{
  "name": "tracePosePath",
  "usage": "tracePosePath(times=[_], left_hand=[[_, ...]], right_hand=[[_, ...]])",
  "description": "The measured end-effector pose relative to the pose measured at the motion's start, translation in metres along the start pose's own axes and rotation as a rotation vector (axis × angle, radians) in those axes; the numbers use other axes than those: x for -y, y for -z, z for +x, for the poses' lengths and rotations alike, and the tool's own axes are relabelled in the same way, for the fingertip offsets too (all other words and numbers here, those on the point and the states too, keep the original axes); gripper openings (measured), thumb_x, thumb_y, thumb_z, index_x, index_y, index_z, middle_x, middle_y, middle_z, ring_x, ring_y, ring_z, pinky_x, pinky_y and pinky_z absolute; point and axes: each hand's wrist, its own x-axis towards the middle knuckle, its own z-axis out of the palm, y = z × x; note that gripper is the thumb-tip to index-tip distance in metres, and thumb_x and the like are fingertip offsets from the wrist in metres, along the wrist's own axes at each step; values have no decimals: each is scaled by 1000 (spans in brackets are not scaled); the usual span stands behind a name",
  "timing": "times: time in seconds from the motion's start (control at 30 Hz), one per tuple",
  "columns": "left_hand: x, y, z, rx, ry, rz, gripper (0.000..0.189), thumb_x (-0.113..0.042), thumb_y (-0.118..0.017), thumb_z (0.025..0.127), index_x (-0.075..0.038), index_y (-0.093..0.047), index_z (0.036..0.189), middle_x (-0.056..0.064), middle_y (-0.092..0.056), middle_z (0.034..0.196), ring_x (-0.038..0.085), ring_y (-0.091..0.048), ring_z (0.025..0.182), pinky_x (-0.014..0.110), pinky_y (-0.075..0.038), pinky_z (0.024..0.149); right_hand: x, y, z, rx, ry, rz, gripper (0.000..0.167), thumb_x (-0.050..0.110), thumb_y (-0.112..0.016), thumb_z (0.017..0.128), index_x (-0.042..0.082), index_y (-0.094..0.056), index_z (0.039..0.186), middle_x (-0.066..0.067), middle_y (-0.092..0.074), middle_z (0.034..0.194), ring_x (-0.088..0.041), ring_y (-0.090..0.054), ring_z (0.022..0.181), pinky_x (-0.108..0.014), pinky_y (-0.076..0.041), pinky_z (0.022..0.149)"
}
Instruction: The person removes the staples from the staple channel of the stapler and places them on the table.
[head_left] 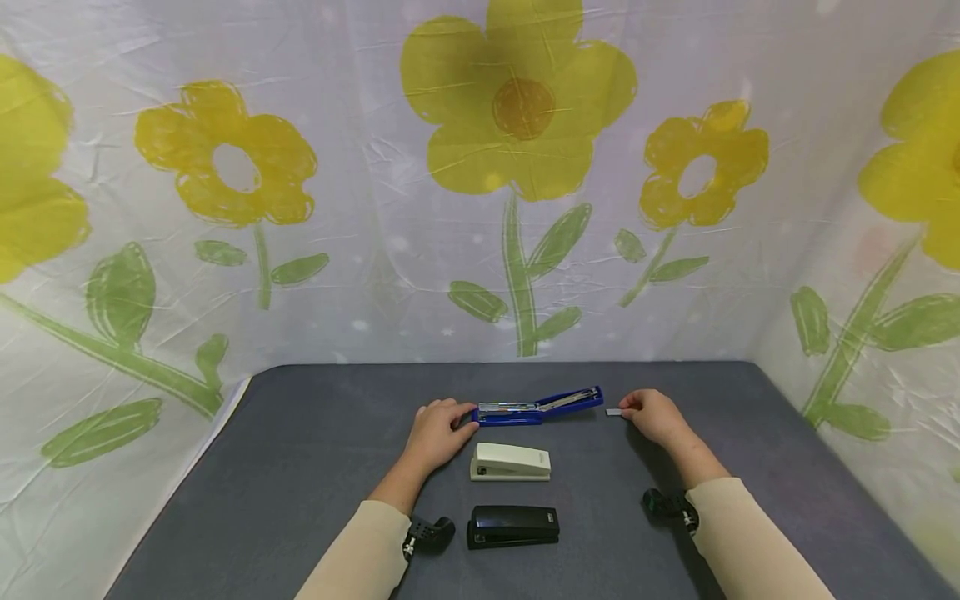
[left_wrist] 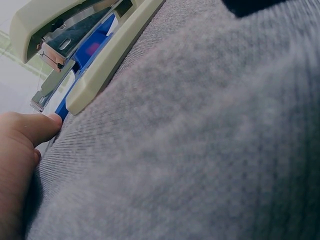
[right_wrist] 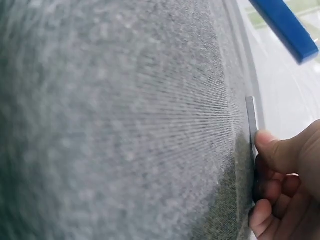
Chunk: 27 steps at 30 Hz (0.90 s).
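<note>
A blue stapler [head_left: 510,414] lies at the back of the table, its top swung far open to the right so the metal inside shows. My left hand [head_left: 441,433] grips its left end between thumb and fingers. In the left wrist view the thumb [left_wrist: 42,127] presses against the stapler's blue tip, and much of the stapler is behind a cream one. To the right, my right hand [head_left: 656,417] pinches a small grey strip of staples [head_left: 613,412] low over the cloth. The right wrist view shows that strip [right_wrist: 251,112] poking out past the thumb, below the blue stapler's raised end [right_wrist: 295,37].
A closed cream stapler [head_left: 510,462] sits just in front of the blue one. Nearer still is a closed black stapler [head_left: 513,527]. Dark grey cloth [head_left: 322,475] covers the table, and a flower-print curtain [head_left: 360,250] hangs around its back and sides.
</note>
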Motion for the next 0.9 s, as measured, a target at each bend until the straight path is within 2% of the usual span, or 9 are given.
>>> tracePosePath(times=[0.3,0.53,0.67,0.9], left_hand=[[1,0,2,17,2,-7,33,-31,-74,96,-16,-75,126,-7,-39,70,14,-34,66,37,-25,70],[2,2,4,9,-4,-7,32,-30,-74,96,-15,-75,125,-6,-39,70,15,-34,65,38,-24,71],[1,3,4,8,-6,-12,32,-29,-74,96,-15,-75,125,-6,-39,69,15,-33,65,38,-24,71],[1,3,3,22,-9,-9,33,-30,-73,97,-15,-75,126,-6,-39,69,15,-33,65,38,-24,70]], right_hand=[[-3,10,-2,16,6,52,24,8,-64,101,-10,-67,118,-24,-67,110,-39,-63,101,-53,-51,85],[0,17,1,-53,17,75,31,13,-61,104,-9,-63,126,-30,-61,122,-45,-59,110,-55,-50,86],[11,19,2,-105,38,76,31,16,-61,105,-7,-64,126,-25,-62,119,-40,-60,104,-51,-51,81],[42,24,-1,-163,97,87,30,19,-62,104,-3,-67,124,-17,-62,111,-26,-60,83,-40,-48,65]])
